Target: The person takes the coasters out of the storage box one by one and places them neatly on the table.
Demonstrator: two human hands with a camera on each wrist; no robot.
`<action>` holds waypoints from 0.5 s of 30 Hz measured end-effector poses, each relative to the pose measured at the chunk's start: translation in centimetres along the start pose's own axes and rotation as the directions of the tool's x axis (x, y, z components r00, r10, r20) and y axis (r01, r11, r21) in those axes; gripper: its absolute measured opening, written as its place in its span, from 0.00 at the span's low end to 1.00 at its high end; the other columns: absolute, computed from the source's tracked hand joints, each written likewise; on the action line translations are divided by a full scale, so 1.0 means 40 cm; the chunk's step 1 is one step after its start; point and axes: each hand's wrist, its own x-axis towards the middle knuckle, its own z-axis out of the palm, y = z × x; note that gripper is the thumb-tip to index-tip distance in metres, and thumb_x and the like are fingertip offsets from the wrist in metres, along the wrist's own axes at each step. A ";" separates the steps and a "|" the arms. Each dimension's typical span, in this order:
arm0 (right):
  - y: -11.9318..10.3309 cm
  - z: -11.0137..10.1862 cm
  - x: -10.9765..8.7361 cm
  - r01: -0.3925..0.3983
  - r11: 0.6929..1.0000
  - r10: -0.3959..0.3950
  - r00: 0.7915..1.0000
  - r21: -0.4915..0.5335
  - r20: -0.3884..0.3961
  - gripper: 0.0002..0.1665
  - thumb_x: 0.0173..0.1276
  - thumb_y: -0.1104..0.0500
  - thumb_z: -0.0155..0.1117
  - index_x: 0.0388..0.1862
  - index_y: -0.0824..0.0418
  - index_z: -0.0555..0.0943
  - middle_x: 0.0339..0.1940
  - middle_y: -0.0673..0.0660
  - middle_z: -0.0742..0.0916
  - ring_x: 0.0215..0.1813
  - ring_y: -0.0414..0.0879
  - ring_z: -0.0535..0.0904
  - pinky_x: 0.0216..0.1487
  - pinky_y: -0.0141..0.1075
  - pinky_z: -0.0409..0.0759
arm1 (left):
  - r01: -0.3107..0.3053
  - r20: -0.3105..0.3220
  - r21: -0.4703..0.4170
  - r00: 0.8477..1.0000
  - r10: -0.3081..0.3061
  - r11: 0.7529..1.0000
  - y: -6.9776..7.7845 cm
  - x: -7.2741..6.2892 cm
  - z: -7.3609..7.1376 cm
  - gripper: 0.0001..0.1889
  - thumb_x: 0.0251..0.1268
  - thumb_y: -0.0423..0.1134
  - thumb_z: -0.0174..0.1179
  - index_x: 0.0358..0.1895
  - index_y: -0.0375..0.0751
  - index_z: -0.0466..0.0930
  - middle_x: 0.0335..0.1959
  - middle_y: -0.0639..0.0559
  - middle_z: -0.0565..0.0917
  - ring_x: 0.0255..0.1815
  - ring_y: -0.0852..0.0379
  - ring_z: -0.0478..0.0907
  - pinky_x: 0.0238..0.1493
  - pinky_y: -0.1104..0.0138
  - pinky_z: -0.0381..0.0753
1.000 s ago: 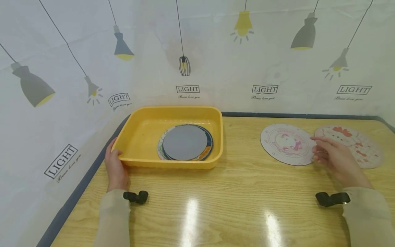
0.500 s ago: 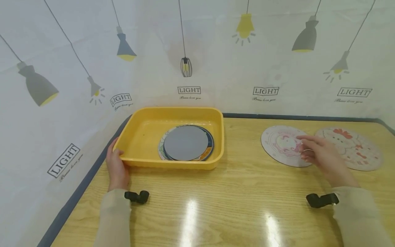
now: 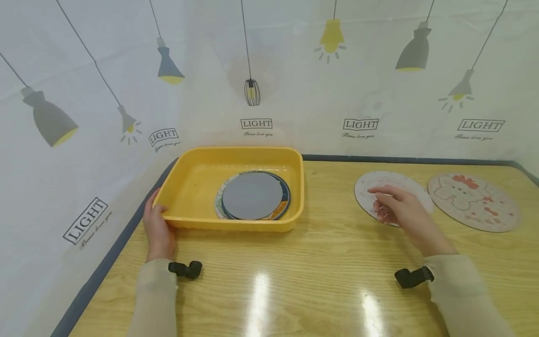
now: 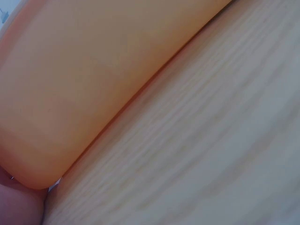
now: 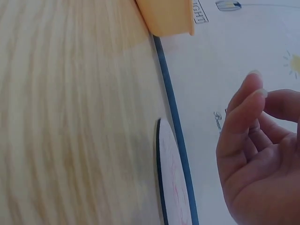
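At the left, my left hand (image 3: pixel 159 231) grips the near left corner of a yellow plastic tray (image 3: pixel 227 225), its thumb over the rim. The tray wall (image 4: pixel 93 84) fills much of the left wrist view. Inside lie overlapping round mats, a plain grey one (image 3: pixel 252 195) on top of patterned ones (image 3: pixel 287 200). My right hand (image 3: pixel 404 215) hovers above a white round mat with a pink drawing (image 3: pixel 363 189), partly covering it. Its fingers are loosely bent and hold nothing, and the right wrist view shows the hand (image 5: pixel 262 164) apart from the mat's dark edge (image 5: pixel 159 168).
Farther right lies another round mat (image 3: pixel 471 201) with a cartoon face and a red bow. The wooden table (image 3: pixel 311 276) meets a pale wall covering (image 3: pixel 303 93) printed with lamps, along a dark back edge (image 3: pixel 337 158).
My right hand has moved left, from between the two right-hand mats to above the white one. The left hand and the tray have stayed put.
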 end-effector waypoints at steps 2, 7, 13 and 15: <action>-0.003 0.012 0.001 -0.007 1.000 0.007 1.000 -0.014 0.011 0.27 0.67 0.48 0.48 0.58 0.65 0.68 0.27 0.54 0.78 0.24 0.42 0.75 0.27 0.37 0.76 | 0.002 -0.003 0.000 1.000 -0.002 1.000 0.000 -0.001 0.002 0.27 0.57 0.29 0.36 0.60 0.49 0.67 0.60 0.52 0.65 0.58 0.52 0.63 0.54 0.65 0.63; -0.015 0.043 -0.001 -0.025 1.000 0.026 0.999 -0.016 0.036 0.28 0.66 0.47 0.49 0.58 0.65 0.67 0.28 0.55 0.78 0.24 0.43 0.74 0.28 0.38 0.76 | 0.010 0.005 -0.008 1.000 -0.010 1.000 -0.005 -0.001 0.001 0.27 0.56 0.29 0.36 0.60 0.49 0.67 0.60 0.53 0.65 0.58 0.52 0.63 0.54 0.64 0.63; -0.041 0.094 0.011 -0.026 0.999 0.025 0.999 0.018 0.042 0.26 0.67 0.47 0.48 0.58 0.60 0.68 0.29 0.58 0.77 0.24 0.44 0.73 0.29 0.40 0.76 | -0.005 0.023 -0.023 1.000 0.005 1.000 -0.004 0.002 -0.003 0.27 0.56 0.29 0.35 0.60 0.49 0.67 0.61 0.52 0.65 0.58 0.51 0.64 0.54 0.64 0.64; -0.052 0.117 0.019 -0.031 0.999 0.030 0.999 0.022 0.040 0.25 0.67 0.47 0.48 0.58 0.59 0.69 0.30 0.59 0.77 0.25 0.44 0.74 0.30 0.41 0.76 | 0.000 0.016 -0.026 1.000 0.001 1.000 -0.004 0.002 -0.002 0.27 0.56 0.29 0.35 0.60 0.49 0.68 0.60 0.52 0.65 0.58 0.51 0.64 0.53 0.64 0.64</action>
